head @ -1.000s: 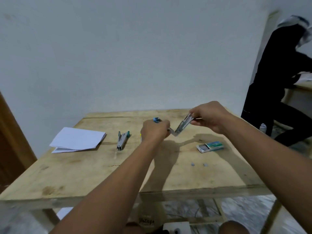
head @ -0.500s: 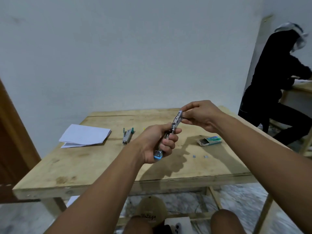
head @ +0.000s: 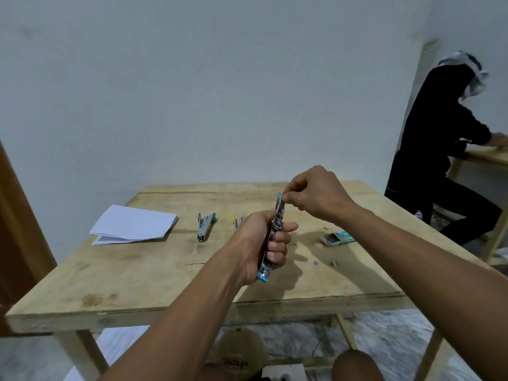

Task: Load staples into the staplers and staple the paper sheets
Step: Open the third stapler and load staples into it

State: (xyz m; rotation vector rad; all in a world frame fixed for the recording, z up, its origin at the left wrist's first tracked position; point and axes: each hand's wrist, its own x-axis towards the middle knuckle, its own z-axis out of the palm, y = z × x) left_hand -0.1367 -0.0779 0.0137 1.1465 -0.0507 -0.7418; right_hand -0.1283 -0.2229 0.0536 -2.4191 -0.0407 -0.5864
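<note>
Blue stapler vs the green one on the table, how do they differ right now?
Support: the blue stapler is off the table, gripped by the left hand, its top end pinched by the right hand; the green stapler lies untouched on the table. Pose: the blue stapler stands near upright, the green stapler lies flat. Trim: blue versus green. Shared: both have silver metal bodies.
</note>
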